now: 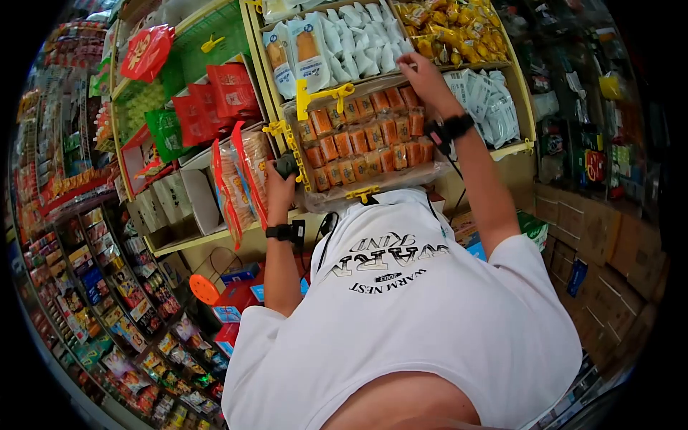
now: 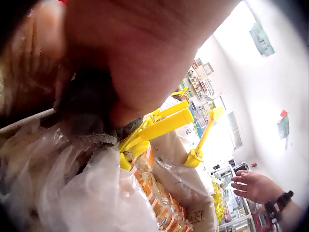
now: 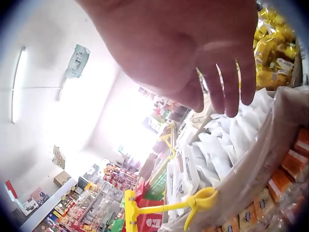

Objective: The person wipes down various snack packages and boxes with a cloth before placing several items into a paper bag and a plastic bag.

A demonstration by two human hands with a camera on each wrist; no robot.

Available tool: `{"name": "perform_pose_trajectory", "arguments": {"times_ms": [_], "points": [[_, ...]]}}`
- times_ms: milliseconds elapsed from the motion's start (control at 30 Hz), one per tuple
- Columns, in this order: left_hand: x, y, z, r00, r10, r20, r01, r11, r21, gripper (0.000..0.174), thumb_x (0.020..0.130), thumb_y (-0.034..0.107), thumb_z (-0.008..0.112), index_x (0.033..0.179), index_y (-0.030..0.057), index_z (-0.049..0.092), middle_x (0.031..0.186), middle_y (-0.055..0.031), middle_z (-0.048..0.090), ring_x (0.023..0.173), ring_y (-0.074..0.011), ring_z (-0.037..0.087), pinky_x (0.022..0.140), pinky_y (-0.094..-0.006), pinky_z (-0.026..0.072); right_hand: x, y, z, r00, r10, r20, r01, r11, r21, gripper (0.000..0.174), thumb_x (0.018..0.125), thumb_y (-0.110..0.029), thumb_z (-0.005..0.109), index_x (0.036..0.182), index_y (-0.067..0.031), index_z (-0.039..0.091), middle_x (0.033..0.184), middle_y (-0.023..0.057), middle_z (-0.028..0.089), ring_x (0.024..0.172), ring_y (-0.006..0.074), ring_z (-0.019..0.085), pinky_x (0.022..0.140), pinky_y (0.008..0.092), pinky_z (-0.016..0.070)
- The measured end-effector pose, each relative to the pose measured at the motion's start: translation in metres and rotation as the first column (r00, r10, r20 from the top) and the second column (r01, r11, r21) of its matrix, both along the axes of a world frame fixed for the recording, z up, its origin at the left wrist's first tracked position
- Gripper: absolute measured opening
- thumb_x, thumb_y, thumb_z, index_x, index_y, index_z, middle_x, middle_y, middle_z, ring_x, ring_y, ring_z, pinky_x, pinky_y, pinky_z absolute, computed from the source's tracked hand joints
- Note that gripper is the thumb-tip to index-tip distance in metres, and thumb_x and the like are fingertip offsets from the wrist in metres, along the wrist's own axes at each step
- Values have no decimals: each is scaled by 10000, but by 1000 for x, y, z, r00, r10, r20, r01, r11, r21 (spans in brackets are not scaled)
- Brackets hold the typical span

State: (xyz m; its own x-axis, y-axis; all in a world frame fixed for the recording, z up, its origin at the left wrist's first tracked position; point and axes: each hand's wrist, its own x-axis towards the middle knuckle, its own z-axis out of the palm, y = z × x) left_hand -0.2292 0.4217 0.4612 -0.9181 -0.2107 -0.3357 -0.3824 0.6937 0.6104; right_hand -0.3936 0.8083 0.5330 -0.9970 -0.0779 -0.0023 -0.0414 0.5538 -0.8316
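The left hand (image 1: 281, 178) gripped the snack bag (image 1: 365, 140) overhanging the front edge of the shelf (image 1: 510, 150), the right hand (image 1: 424, 75), hold unclear, at its top; slack plastic could slip.

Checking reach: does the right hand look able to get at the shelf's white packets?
Likely yes: the right hand is at the top of the bag, beside the white packets, nothing between.
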Motion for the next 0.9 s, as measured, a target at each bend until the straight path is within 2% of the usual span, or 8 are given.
{"name": "perform_pose_trajectory", "arguments": {"times_ms": [133,233,333,367,500,667,767,900], "points": [[-9,5,20,995,72,68,-76,995,58,518,836,96,670,1280,47,409,1130,-256,627,991,-446,643,805,-515,513,-69,-12,-21,983,169,77,-176,979,99,369,991,-271,556,1238,1,595,1167,155,658,1042,317,635,889,414,508],[-16,10,28,993,116,-18,-115,991,66,479,825,93,653,1245,32,430,1127,-260,624,1020,-451,621,810,-518,502,-98,-47,-57,946,313,-81,-275,912,303,497,992,-340,568,1390,-47,509,1223,187,633,1093,364,622,932,442,519],[-21,13,21,997,59,-46,-61,997,-51,489,814,79,639,1254,31,431,1133,-259,621,1040,-460,606,840,-520,491,-116,-93,-68,905,406,125,-412,911,24,586,987,-389,567,1437,-33,448,1234,214,620,1101,389,616,931,464,524],[-23,13,16,997,78,2,-78,995,-61,508,795,50,628,1263,36,431,1160,-253,610,1063,-463,594,875,-522,479,-118,-108,-85,919,389,63,-390,921,7,760,954,-477,594,1473,27,361,1209,250,617,1094,391,620,916,472,526],[-29,18,14,987,147,64,-142,987,-78,515,784,11,613,1266,32,431,1233,-274,550,1112,-482,562,910,-522,470,-148,-147,-103,954,285,93,-299,925,233,863,860,-595,666,1327,98,452,1103,263,653,975,369,674,816,461,560],[-34,12,6,975,179,133,-174,984,-43,515,790,16,607,1270,26,419,1237,-284,544,1117,-484,559,907,-523,474,-160,-161,-107,963,212,166,-241,955,175,745,823,-570,717,1178,63,547,968,202,669,859,346,683,744,452,557],[-38,16,10,965,202,166,-199,979,-30,525,792,34,614,1276,34,410,1235,-285,543,1109,-484,560,898,-528,476,-167,-155,-118,986,169,9,-169,983,71,661,840,-515,727,1146,45,555,873,156,644,734,321,652,685,439,550],[-40,13,-3,966,202,164,-201,979,-20,530,799,88,632,1277,51,407,1201,-281,549,1068,-493,568,883,-548,476,-171,-145,-104,951,242,190,-185,943,-278,602,855,-394,754,1190,41,509,867,123,620,732,270,626,692,396,547]]}}
